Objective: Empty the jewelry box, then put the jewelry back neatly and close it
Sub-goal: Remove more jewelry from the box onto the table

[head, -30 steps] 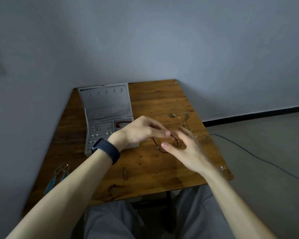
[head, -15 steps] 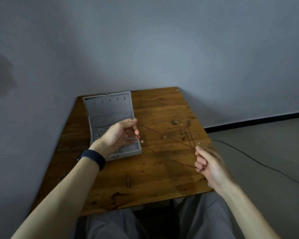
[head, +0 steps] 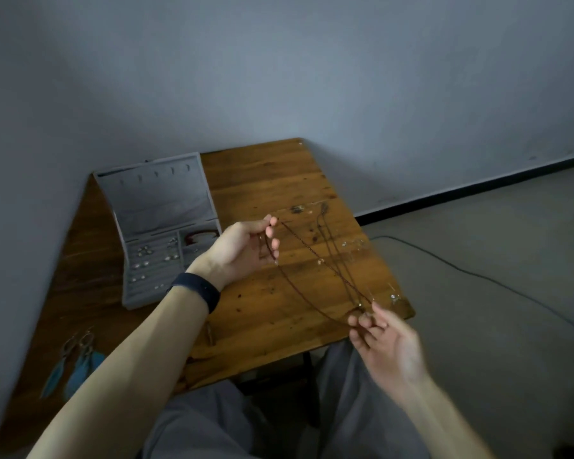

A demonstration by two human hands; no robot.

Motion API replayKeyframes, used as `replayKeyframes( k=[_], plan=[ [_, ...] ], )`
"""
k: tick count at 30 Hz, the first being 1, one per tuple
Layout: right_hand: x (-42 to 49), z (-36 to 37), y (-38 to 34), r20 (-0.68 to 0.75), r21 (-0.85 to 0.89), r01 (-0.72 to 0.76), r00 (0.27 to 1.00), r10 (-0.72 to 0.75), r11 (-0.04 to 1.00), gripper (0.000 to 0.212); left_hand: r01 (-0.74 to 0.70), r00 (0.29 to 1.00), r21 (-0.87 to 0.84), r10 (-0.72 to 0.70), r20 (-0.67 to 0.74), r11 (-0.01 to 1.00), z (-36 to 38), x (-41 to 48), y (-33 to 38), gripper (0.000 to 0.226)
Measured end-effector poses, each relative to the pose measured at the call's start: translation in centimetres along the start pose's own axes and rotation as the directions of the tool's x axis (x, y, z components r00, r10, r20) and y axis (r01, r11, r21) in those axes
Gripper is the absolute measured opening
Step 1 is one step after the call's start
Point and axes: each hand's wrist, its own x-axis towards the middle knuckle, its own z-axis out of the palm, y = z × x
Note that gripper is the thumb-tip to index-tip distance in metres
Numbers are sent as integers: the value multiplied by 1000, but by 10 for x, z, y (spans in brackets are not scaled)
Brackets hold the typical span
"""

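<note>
A thin dark necklace chain (head: 315, 260) hangs stretched in a long loop between a person's two hands above a wooden table (head: 279, 180), its strands running from far left to near right. The left hand (head: 242, 251), a dark band (head: 198, 289) on its wrist, is raised palm inward with thumb and fingertips pinched on the far end of the chain; the right hand (head: 383, 339), blurred at the table's near right edge, curls its fingers around the other end, though exactly how it grips cannot be told. The chain looks very light, limp and prone to tangling or slipping, so it is likely best held at both ends and lowered slowly. The grey jewelry box (head: 166, 233) stands open at the far left, lid upright, small pale pieces in its compartments and a red item (head: 201, 236) in the right one. A pair of blue feather earrings (head: 77, 362) lies at the near left; more fine chains (head: 328, 223) rest on the table to the right.
</note>
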Motion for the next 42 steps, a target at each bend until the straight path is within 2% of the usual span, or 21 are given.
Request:
replayKeyframes(
  k=[2, 5, 8, 10, 14, 17, 18, 19, 22, 23, 29, 36, 42],
  plan=[
    [-3, -1, 1, -15, 3, -10, 1000, 10, 1000, 10, 15, 1000, -19, -14, 17, 1000, 9, 6, -3, 21],
    [0, -6, 7, -50, -38, -10, 999, 8, 999, 10, 12, 1000, 27, -12, -11, 1000, 16, 15, -3, 20],
    [4, -18, 16, -84, -80, -18, 996, 11, 997, 15, 3, 1000, 179, 2, -25, 984, 17, 25, 2, 23],
    [5, -27, 21, -97, -165, 2, 995, -18, 986, 9, -14, 999, 290, 28, -45, 957, 17, 33, 5, 21],
    [3, -35, 27, -137, -311, 74, 983, -122, 947, 11, -20, 998, 545, 53, -45, 838, 17, 48, 9, 17],
    [3, -36, 27, -143, -415, 90, 976, -163, 905, 12, -11, 998, 627, 51, -47, 779, 19, 59, 8, 17],
    [3, -36, 26, -133, -448, 98, 976, -174, 889, 13, -10, 996, 671, 68, -60, 741, 20, 63, 7, 19],
    [3, -37, 27, -125, -473, 103, 975, -183, 875, 13, -9, 993, 754, 96, -72, 657, 21, 67, 5, 22],
    [2, -40, 30, -132, -537, 112, 968, -215, 836, 11, -28, 967, 957, 252, -48, 289, 21, 79, -5, 22],
    [3, -40, 32, -138, -560, 115, 964, -229, 821, 10, -35, 958, 971, 285, -35, 238, 19, 84, -8, 19],
    [13, -38, 37, -149, -684, 123, 941, -302, 719, 5, -54, 905, 980, 423, -34, 193, 18, 109, -20, 24],
    [31, -32, 41, -45, -853, 199, 893, -448, 483, 8, -43, 875, 994, 484, -12, 103, 17, 127, -31, 23],
    [39, -25, 36, 29, -939, 191, 872, -488, 285, 14, -42, 868, 994, 496, -15, 104, 12, 141, -46, 22]
  ],
)
